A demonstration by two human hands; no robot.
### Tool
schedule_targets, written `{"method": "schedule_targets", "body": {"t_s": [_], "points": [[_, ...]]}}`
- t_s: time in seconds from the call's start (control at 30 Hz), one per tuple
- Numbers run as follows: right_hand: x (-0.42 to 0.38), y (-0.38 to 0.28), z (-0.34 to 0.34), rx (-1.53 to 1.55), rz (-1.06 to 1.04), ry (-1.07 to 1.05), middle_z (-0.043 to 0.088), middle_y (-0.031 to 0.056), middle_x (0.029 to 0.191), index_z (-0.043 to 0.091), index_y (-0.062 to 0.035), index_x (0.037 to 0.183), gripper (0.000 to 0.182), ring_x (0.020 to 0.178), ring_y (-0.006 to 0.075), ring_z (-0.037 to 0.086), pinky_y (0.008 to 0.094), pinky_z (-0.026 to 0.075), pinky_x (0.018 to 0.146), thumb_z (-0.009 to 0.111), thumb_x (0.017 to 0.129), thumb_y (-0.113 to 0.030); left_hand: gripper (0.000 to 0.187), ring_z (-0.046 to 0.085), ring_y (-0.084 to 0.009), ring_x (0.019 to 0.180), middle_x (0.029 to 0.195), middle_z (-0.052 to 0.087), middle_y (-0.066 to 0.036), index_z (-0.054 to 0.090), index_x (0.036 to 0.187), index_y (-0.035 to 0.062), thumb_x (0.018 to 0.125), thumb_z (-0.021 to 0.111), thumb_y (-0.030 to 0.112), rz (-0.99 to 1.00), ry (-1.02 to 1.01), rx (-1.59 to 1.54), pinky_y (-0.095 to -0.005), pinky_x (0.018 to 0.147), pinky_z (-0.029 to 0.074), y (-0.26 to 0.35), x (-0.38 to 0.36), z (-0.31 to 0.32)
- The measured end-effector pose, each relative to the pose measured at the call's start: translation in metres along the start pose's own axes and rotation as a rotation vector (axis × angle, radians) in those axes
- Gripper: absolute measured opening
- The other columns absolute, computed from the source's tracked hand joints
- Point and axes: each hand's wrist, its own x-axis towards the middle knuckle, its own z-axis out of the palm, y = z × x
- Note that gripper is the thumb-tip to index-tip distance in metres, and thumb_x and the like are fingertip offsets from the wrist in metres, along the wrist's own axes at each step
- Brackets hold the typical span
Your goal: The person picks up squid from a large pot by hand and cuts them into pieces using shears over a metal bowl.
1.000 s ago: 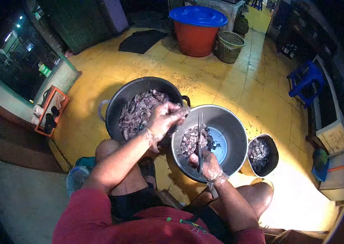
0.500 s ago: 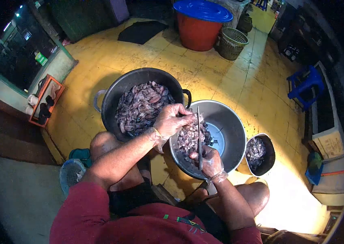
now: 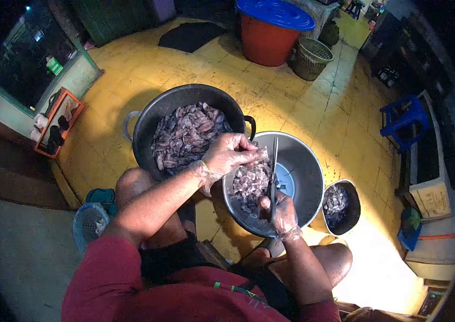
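My left hand (image 3: 228,156), in a clear plastic glove, pinches a pale piece of squid (image 3: 261,154) above the grey basin (image 3: 313,177). In my right hand (image 3: 284,212), also gloved, is a long narrow knife (image 3: 275,161), its blade pointing away from me and close beside the squid piece. Chopped squid (image 3: 250,181) lies in the left part of the basin, under my hands. To the left, a large dark pot (image 3: 144,137) holds a heap of squid (image 3: 189,134), near my left wrist.
A smaller container (image 3: 354,214) with squid pieces stands right of the basin. Farther off are a red tub (image 3: 268,43) with a blue lid, a woven basket (image 3: 312,58) and a blue stool (image 3: 403,121). A blue basket (image 3: 81,225) sits by my left knee on the yellow tiled floor (image 3: 114,107).
The knife has shifted slightly right, away from my left fingers, and its blade has turned a little. My left hand has dropped slightly, with the squid piece showing more at its fingertips.
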Motion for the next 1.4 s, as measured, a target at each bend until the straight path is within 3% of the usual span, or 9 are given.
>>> {"method": "schedule_targets", "body": {"t_s": [0.1, 0.17, 0.33, 0.4, 0.63, 0.8, 1.07, 1.17, 1.4], "points": [[-0.004, -0.01, 0.0, -0.12, 0.015, -0.096, 0.065, 0.0077, 0.079, 0.063, 0.0037, 0.102, 0.064, 0.073, 0.0161, 0.058, 0.0334, 0.048, 0.068, 0.071, 0.078, -0.056, 0.009, 0.066, -0.0152, 0.076, 0.087, 0.066, -0.009, 0.058, 0.088, 0.0007, 0.086, 0.067, -0.002, -0.011, 0.039, 0.006, -0.0283, 0.068, 0.057, -0.003, 0.0, -0.001], [-0.003, -0.001, 0.008, -0.127, -0.139, -0.081, 0.057, 0.0033, 0.064, 0.058, -0.0013, 0.08, 0.066, 0.062, 0.0141, 0.055, 0.0291, 0.044, 0.06, 0.061, 0.081, -0.068, 0.01, 0.067, -0.016, 0.076, 0.086, 0.066, -0.01, 0.057, 0.087, 0.0007, 0.086, 0.067, -0.002, -0.028, 0.043, -0.01, -0.0286, 0.067, 0.057, -0.007, 0.0, -0.002], [-0.006, -0.009, 0.008, -0.12, -0.032, -0.045, 0.059, 0.0012, 0.067, 0.063, -0.0001, 0.09, 0.059, 0.059, 0.0104, 0.052, 0.028, 0.043, 0.056, 0.073, 0.076, -0.057, 0.011, 0.067, -0.0168, 0.073, 0.083, 0.066, -0.01, 0.057, 0.085, -0.0005, 0.085, 0.068, 0.0, -0.09, -0.005, -0.019, -0.0288, 0.063, 0.056, -0.007, -0.001, -0.002], [-0.008, -0.023, 0.006, -0.272, 0.117, -0.019, 0.066, 0.011, 0.077, 0.066, 0.0027, 0.093, 0.047, 0.072, 0.0172, 0.06, 0.0333, 0.049, 0.07, 0.079, 0.077, -0.039, 0.012, 0.066, -0.0156, 0.07, 0.081, 0.066, -0.01, 0.059, 0.086, -0.0016, 0.084, 0.07, 0.002, -0.097, 0.027, 0.037, -0.028, 0.062, 0.055, 0.0, -0.001, -0.002], [-0.003, -0.008, 0.007, -0.239, -0.052, 0.002, 0.068, 0.0096, 0.073, 0.068, 0.0014, 0.088, 0.043, 0.068, 0.0158, 0.061, 0.0323, 0.049, 0.067, 0.081, 0.075, -0.037, 0.012, 0.064, -0.0136, 0.067, 0.08, 0.067, -0.01, 0.061, 0.081, -0.0012, 0.082, 0.072, 0.002, -0.042, -0.084, 0.299, -0.0274, 0.063, 0.055, -0.002, 0.002, -0.008], [-0.003, 0.001, 0.004, -0.226, 0.039, 0.087, 0.058, 0.0004, 0.062, 0.064, -0.0008, 0.085, 0.041, 0.055, 0.0072, 0.051, 0.0244, 0.039, 0.05, 0.078, 0.078, -0.039, 0.009, 0.065, -0.014, 0.07, 0.083, 0.067, -0.01, 0.061, 0.082, -0.0018, 0.083, 0.07, 0.001, -0.086, -0.053, 0.18, -0.0284, 0.068, 0.056, -0.002, 0.003, -0.009], [-0.004, -0.009, 0.002, -0.188, 0.013, -0.144, 0.067, 0.014, 0.084, 0.066, 0.0016, 0.099, 0.054, 0.08, 0.0197, 0.061, 0.0363, 0.048, 0.077, 0.072, 0.08, -0.049, 0.01, 0.066, -0.0157, 0.075, 0.083, 0.066, -0.011, 0.059, 0.084, -0.001, 0.084, 0.068, -0.001, -0.057, 0.02, 0.012, -0.0281, 0.069, 0.056, -0.003, 0.004, -0.011], [-0.005, -0.004, 0.009, -0.228, -0.04, -0.065, 0.059, 0.0011, 0.068, 0.064, 0.0007, 0.095, 0.062, 0.064, 0.0106, 0.053, 0.0288, 0.043, 0.06, 0.072, 0.077, -0.059, 0.012, 0.066, -0.0161, 0.071, 0.081, 0.066, -0.01, 0.057, 0.082, 0.0, 0.083, 0.069, -0.001, -0.102, 0.004, 0.032, -0.0284, 0.065, 0.055, -0.01, 0.003, -0.009], [-0.007, -0.011, 0.011, -0.358, 0.022, 0.026, 0.069, 0.0074, 0.076, 0.069, -0.001, 0.095, 0.042, 0.068, 0.0133, 0.06, 0.0316, 0.048, 0.067, 0.078, 0.077, -0.038, 0.016, 0.063, -0.0131, 0.064, 0.077, 0.065, -0.009, 0.056, 0.077, 0.0023, 0.078, 0.071, -0.001, -0.072, 0.121, 0.185, -0.0265, 0.058, 0.051, -0.01, 0.002, -0.002]]}}
